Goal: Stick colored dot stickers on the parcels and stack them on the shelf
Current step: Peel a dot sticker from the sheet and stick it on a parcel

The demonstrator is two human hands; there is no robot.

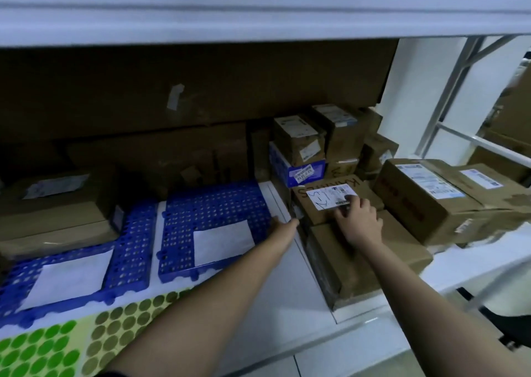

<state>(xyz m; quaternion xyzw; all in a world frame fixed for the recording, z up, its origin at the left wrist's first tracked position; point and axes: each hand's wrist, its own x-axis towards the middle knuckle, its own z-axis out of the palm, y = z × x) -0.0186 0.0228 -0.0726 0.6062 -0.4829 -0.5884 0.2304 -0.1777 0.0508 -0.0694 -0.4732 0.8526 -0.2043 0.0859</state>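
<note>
Since the sticker sheets [57, 345] lie flat at the shelf's [287, 304] front-left edge, green and olive dots stay within reach — past the blue mats [218, 218]. Left hand [287, 223] reaches to the near-left corner of the labelled parcel [330, 204]; fingers hidden behind it, so grip can't be told. Right hand [359, 221] lies on the parcel's top at its white label [330, 197], fingers loosely spread, pressing — likely steadying or seating it on the lower box [367, 259].
</note>
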